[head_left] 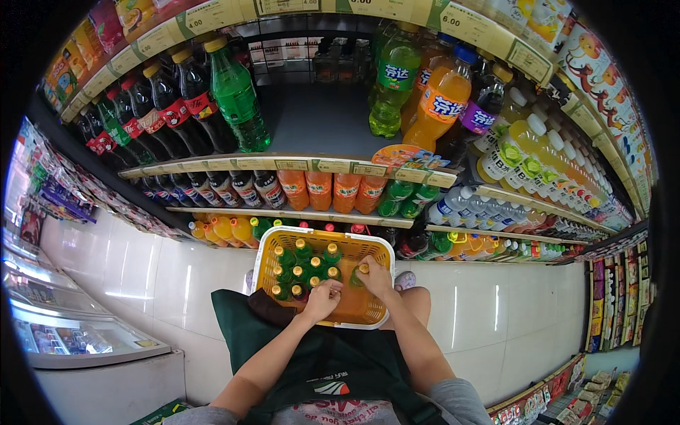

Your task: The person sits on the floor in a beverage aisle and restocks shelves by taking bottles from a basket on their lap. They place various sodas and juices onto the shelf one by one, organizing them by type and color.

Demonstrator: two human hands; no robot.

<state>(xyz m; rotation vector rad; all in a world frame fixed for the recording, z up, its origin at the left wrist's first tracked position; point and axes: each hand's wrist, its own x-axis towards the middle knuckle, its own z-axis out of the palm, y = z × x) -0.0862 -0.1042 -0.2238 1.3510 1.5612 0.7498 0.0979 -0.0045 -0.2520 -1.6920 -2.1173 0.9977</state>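
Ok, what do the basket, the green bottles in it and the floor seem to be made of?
Basket: likely smooth plastic, judging by its slotted walls.
Green bottles: probably glossy plastic; the one in the right hand looks see-through, but glass isn't ruled out.
Floor: apparently polished tile, with reflected light streaks and thin joints.

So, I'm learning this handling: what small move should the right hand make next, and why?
Probably lift the green bottle straight up with the right hand. The hand is already at its yellow cap, the bottle is set a little apart from the clustered bottles in the yellow basket, and the shelf above has a wide gap.
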